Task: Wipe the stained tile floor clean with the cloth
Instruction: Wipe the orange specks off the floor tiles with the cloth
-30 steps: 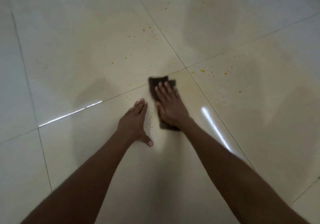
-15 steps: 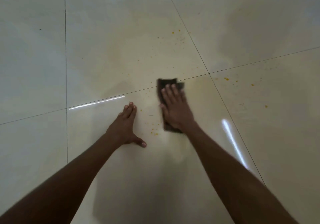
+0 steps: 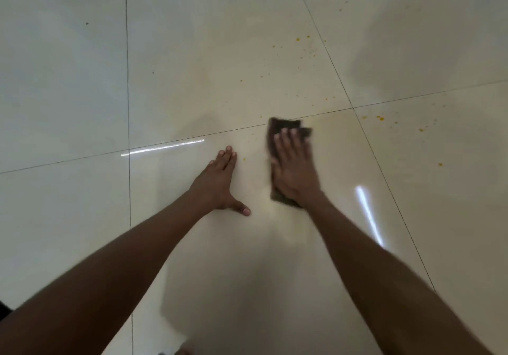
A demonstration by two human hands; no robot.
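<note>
A dark brown cloth (image 3: 286, 128) lies flat on the glossy cream tile floor (image 3: 192, 52). My right hand (image 3: 295, 169) presses on it with straight fingers, covering most of it. My left hand (image 3: 220, 183) rests flat on the tile just left of the cloth, thumb spread out. Orange stain specks dot the floor: one (image 3: 244, 159) sits between my hands, a group (image 3: 298, 39) lies farther ahead, and more (image 3: 380, 118) spread over the tile to the right. A faint yellowish smear (image 3: 280, 224) shows near my right wrist.
Dark grout lines cross the floor; one (image 3: 127, 79) runs straight down the left and another (image 3: 365, 137) slants down the right. Bright light streaks (image 3: 165, 147) reflect off the tiles. A dark object (image 3: 4, 309) touches the lower left edge.
The view has swung left, so the floor appears shifted right. My right hand and the cloth slid over the specks beside my left thumb, which are gone. My left hand stays planted.
</note>
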